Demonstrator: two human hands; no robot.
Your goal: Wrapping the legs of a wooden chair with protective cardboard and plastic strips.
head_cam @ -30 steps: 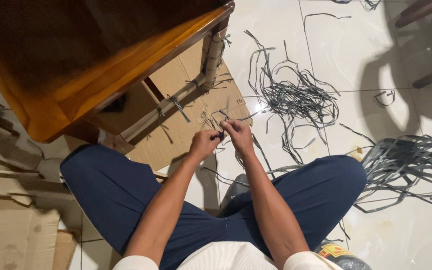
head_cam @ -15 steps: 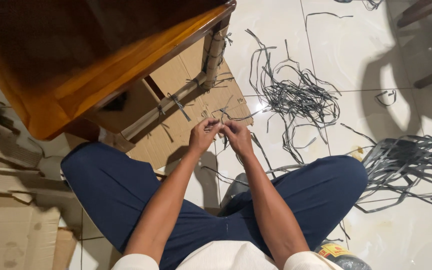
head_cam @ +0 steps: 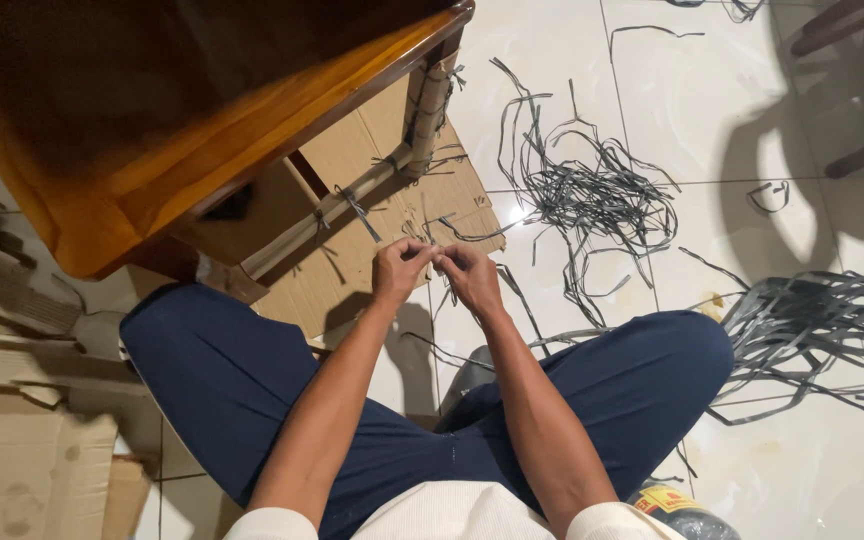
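Note:
I sit cross-legged on a white tiled floor. My left hand [head_cam: 399,271] and my right hand [head_cam: 468,275] meet in front of me, both pinching a thin grey plastic strap [head_cam: 436,232] that runs up over a flat sheet of cardboard [head_cam: 352,262]. The fingertips touch each other around the strap. Just beyond the hands, a cardboard-wrapped table leg and rail [head_cam: 426,110] are tied with more grey straps.
A glossy brown wooden table [head_cam: 142,120] looms at upper left. A tangle of grey straps [head_cam: 592,195] lies on the tiles ahead, with a bigger bundle [head_cam: 822,330] at right. Cardboard pieces [head_cam: 22,440] are stacked at left. A small bag [head_cam: 677,508] sits by my right knee.
Both hands have moved slightly up and away from me, closer to the cardboard, still pinching the strap. The left hand rose level with the right.

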